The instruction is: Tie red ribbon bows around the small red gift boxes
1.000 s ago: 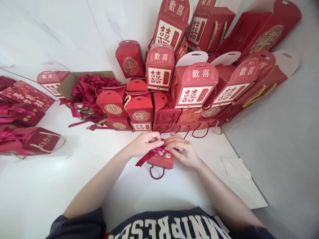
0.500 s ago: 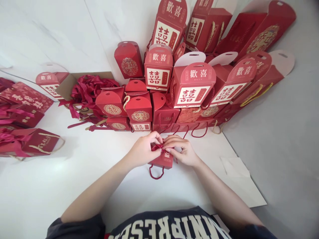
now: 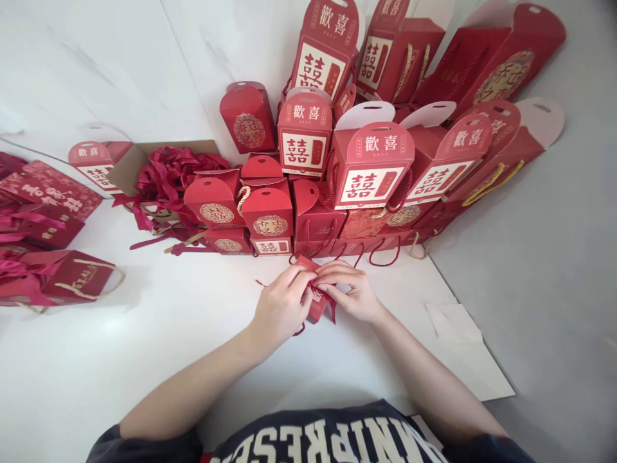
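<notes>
Ribbon [image 3: 332,312] pinched over a small red box [image 3: 317,311], one tail hanging at its right side; fingertips of left hand [image 3: 279,308] closed on it near the middle of the box, those of right hand [image 3: 354,292] nipped together just beside, presumably to keep the strip taut; exact grip partly hidden by knuckles; box centred before the body over the white tabletop [image 3: 193,334], likely for equal reach from either side; red cord [image 3: 299,330] loose below the left hand; stacked boxes [image 3: 373,183] along the far side, probably to leave working room; open carton [image 3: 130,170] with ribbon heap [image 3: 168,167] to the left, seemingly for easy reach.
</notes>
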Demonstrator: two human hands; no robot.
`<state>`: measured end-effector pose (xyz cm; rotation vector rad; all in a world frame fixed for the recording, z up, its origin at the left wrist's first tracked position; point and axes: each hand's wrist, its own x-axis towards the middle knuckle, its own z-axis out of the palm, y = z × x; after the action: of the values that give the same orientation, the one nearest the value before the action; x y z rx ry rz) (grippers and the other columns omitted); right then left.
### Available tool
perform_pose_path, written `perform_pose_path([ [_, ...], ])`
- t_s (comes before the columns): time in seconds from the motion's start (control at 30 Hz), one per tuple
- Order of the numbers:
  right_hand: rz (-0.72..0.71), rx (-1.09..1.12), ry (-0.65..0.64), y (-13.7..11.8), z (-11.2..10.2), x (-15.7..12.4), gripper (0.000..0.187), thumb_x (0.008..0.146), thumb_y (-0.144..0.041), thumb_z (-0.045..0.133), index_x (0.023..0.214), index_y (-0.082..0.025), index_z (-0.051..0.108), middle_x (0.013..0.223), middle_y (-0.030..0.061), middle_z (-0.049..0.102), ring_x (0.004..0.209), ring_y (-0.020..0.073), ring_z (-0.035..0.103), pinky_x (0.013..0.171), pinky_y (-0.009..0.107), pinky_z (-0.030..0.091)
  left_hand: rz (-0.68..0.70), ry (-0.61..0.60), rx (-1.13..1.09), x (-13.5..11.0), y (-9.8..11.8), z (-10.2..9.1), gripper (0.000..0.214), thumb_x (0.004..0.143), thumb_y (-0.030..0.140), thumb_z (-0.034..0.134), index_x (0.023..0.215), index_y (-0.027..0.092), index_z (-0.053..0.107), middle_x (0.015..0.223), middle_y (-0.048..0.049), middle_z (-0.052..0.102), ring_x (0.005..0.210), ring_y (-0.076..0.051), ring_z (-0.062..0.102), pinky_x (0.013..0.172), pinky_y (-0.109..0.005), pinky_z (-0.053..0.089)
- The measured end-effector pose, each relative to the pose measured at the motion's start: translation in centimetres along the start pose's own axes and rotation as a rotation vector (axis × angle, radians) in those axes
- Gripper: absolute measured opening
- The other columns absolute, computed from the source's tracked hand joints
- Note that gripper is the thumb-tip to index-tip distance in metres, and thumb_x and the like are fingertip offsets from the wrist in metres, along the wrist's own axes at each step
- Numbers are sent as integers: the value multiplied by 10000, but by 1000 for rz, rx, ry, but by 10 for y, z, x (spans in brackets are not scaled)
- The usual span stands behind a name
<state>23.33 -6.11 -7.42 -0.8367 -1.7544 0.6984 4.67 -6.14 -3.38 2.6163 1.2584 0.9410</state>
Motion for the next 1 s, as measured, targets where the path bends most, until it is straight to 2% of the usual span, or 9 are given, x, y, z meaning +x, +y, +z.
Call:
perform_pose_path([
  [0.2,32,-13,-27,-10,0,1,116,877,-166,628,915,-241,707,938,50,723,958,204,653,917,404,506,-24,-105,-93,10,-11,-4,111,815,96,556,866,193,567,815,4,612,724,-135,603,666,-243,484],
  [0.33,173,-39,39,-16,-1,6,111,913,-221,582,946,-239,687,1005,64,687,1011,207,629,943,405,480,39,-144,-196,15,-20,-4,115,805,76,536,797,186,503,760,11,557,662,-118,538,623,-229,447],
  [0.43,278,-75,27,-14,-1,9,118,898,-248,604,932,-243,716,1135,81,632,1119,221,585,995,414,447,120,-125,-227,15,-26,-2,113,836,81,517,796,185,498,778,3,563,677,-116,530,645,-231,445],
  [0.53,341,32,-55,-9,-1,10,141,874,-256,641,971,-271,742,1209,65,624,1174,217,573,1030,402,435,178,-92,-233,13,-31,1,103,859,100,525,804,185,508,785,-2,582,713,-123,549,684,-239,454],
  [0.63,375,130,-54,-5,0,8,153,853,-266,671,974,-298,759,1235,48,640,1183,217,584,1037,399,439,198,-62,-221,12,-32,3,89,862,113,538,819,187,514,792,-2,598,738,-130,566,719,-252,462],
  [0.73,347,102,38,-7,3,6,160,844,-232,674,947,-310,769,1207,44,668,1151,221,602,1006,409,464,139,-2,-144,13,-31,1,78,835,128,571,842,181,514,793,-12,593,746,-148,556,716,-273,456],
  [0.83,266,0,106,-11,5,5,174,838,-197,666,925,-306,769,1153,45,691,1101,220,615,972,416,482,39,20,21,17,-28,-7,152,803,227,641,752,179,506,745,-16,560,735,-178,518,702,-318,420],
  [0.93,234,-50,107,-15,5,6,143,825,-190,668,880,-282,763,1130,51,691,1063,219,626,938,410,497,-7,-44,82,20,-26,-16,248,811,315,650,655,180,514,715,-13,554,748,-190,506,720,-341,391],
  [1.0,238,-55,95,-15,4,6,125,821,-187,665,865,-266,752,1131,55,688,1057,217,630,937,408,496,-36,-128,15,22,-26,-22,231,811,329,652,663,180,555,723,-9,570,759,-186,516,739,-343,394],
])
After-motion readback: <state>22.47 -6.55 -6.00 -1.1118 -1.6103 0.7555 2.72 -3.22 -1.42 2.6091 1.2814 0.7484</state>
